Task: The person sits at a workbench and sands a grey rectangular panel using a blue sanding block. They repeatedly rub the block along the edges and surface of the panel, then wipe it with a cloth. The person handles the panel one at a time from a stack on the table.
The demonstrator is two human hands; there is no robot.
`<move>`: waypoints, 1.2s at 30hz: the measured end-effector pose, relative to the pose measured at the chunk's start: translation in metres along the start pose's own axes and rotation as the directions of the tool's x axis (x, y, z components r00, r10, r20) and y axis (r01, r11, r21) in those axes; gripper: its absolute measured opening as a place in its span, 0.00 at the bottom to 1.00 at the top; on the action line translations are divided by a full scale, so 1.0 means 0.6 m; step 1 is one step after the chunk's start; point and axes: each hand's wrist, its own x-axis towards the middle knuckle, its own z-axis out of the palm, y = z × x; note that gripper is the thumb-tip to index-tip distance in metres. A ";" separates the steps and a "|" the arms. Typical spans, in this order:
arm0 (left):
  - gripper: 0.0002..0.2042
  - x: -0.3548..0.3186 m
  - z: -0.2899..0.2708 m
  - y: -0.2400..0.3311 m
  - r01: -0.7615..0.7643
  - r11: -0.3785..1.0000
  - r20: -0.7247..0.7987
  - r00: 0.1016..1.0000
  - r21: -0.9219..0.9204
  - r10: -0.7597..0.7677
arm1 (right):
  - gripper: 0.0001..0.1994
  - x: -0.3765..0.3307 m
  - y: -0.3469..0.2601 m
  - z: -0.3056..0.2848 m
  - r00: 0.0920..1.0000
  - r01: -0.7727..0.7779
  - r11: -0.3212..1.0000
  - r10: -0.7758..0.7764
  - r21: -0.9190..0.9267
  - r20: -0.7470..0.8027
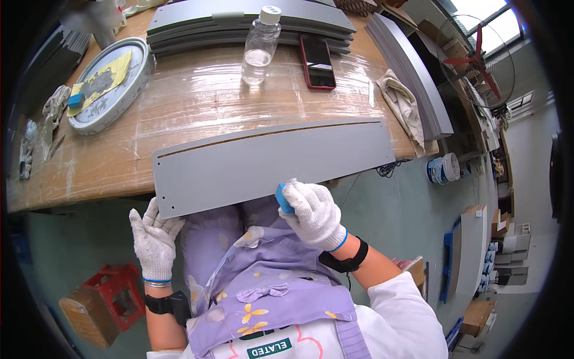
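Panel (269, 160), apparently under sanding: my right hand (312, 212) grips a blue block (283, 200) at its near edge; my open left hand (155, 240) should steady the next stroke.

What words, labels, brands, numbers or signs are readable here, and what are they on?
I'll say where lettering stands without copying it out.
Green patch on the white shirt: one clear printed word, upside down in this view.
Shirt, above that: larger dark letters, partly covered by the purple apron.
Bottle cap: small dark marks, too small to read.
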 end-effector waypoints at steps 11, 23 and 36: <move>0.34 -0.009 0.020 0.003 -0.050 0.974 -0.155 0.984 0.220 0.085 | 0.26 -0.134 0.176 -0.109 0.884 -0.388 0.912 0.329 -0.130 -0.332; 0.34 -0.028 0.052 0.001 -0.091 0.955 -0.181 0.973 0.282 0.146 | 0.25 -0.221 0.325 -0.174 0.652 -0.656 0.752 0.516 -0.070 -0.556; 0.33 -0.030 0.035 0.007 -0.072 0.985 -0.112 0.990 0.157 0.091 | 0.25 -0.186 0.247 -0.121 0.684 -0.647 0.762 0.591 0.019 -0.428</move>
